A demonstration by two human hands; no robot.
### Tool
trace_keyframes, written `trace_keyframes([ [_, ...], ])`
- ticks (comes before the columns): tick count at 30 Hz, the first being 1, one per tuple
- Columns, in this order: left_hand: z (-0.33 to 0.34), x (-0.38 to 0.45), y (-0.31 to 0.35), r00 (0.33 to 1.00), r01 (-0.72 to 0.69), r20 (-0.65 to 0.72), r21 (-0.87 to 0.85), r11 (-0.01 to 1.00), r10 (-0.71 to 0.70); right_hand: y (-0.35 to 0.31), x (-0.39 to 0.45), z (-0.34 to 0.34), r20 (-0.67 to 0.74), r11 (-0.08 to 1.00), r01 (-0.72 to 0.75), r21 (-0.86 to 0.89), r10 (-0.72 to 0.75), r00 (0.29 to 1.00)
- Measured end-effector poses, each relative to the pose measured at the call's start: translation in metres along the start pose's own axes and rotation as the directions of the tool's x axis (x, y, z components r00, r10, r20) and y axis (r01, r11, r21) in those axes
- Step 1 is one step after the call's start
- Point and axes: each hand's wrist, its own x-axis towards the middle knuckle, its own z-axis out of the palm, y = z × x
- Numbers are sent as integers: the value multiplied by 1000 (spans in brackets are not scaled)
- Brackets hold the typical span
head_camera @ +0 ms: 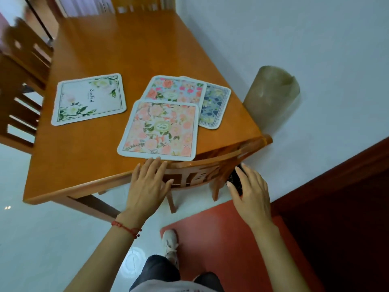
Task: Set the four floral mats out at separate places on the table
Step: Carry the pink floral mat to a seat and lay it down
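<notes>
Peach blossoms cover the mat nearest me [160, 129], and it is the one I judge I should deal with next. One mat, the white one with green leaves [89, 99], already lies by itself on the left of the counter [109, 53]. The other three are bunched near the right corner: the peach mat overlaps the pink-and-blue rose mat [175, 89], and that one covers part of the navy mat [215, 106] behind it. So the job looks about a quarter done, with the pile yet to be broken up.

My left hand [148, 184] is stretched forward, palm down, fingers straight and a little spread, holding nothing; the fingertips sit right at the near edge of the peach mat, though I cannot tell whether they touch it. My right hand [251, 190] is off to the side, below the counter edge beside the chair back [210, 167], its fingers curled round a small dark object [235, 182] that I cannot make out.

The next move calls for lifting or sliding the peach mat clear without dragging the rose mat under it, then carrying it to bare wood farther up the counter.
</notes>
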Motion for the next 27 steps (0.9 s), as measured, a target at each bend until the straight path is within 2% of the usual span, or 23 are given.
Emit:
trace_keyframes([
  [5,-3,32,-33,998,66,23,-30,997,-66,-20,46,14,3,999,46,-23,-46,999],
  [12,-1,91,-84,993,104,67,-35,994,-101,-45,113,40,15,998,39,-53,-38,999],
  [19,8,134,-123,991,111,80,-42,993,-108,-62,154,70,129,998,-6,-62,14,992],
  [27,27,168,-142,980,150,135,-31,988,-145,-59,201,97,221,996,66,-54,-52,974],
])
